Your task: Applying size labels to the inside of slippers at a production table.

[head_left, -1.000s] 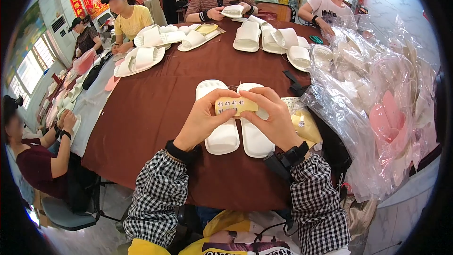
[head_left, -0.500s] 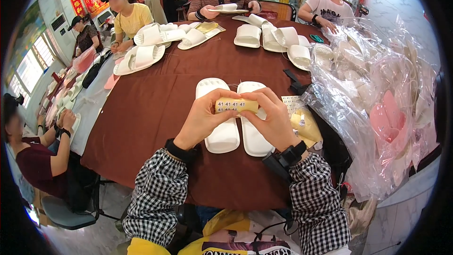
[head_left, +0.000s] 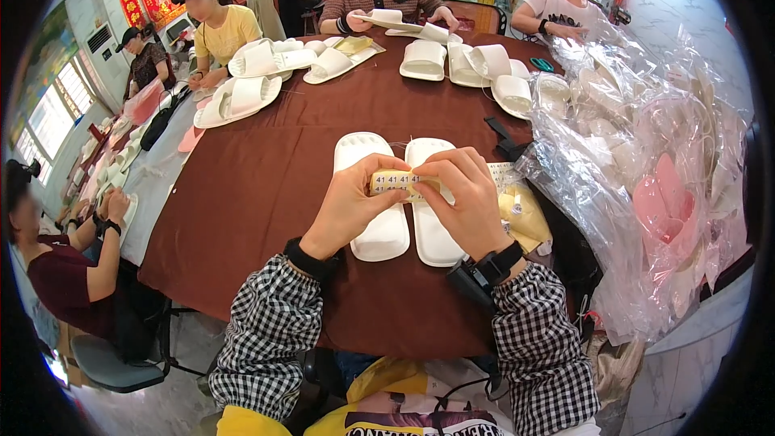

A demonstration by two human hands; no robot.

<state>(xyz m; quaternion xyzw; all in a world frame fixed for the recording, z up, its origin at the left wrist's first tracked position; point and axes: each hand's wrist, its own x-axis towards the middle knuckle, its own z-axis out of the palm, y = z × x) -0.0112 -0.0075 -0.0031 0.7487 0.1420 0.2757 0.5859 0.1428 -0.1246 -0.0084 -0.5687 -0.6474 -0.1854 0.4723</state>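
Observation:
A small yellow sheet of printed number stickers (head_left: 391, 183) is held over the table, bent into a curve. My left hand (head_left: 343, 203) grips its left end between thumb and fingers. My right hand (head_left: 467, 198) pinches at the sheet's right edge with thumb and forefinger; whether a single sticker has lifted there is too small to tell. Beneath my hands lie two white slippers side by side, the left slipper (head_left: 379, 238) and the right slipper (head_left: 438, 236), their middles partly hidden by my hands and the sheet.
Right of my hands lie another sticker sheet (head_left: 502, 173) and crumpled yellow backing paper (head_left: 525, 218). Clear plastic bags (head_left: 622, 194) with white and pink slippers heap up at the right. More white slippers (head_left: 424, 60) and green scissors (head_left: 541, 64) lie farther back. Co-workers sit around the brown-covered table (head_left: 242, 226).
My right thumb and forefinger have shifted over the sheet's right end and now pinch its edge. Across the table, a co-worker's hand has moved from the held slipper toward others on the table.

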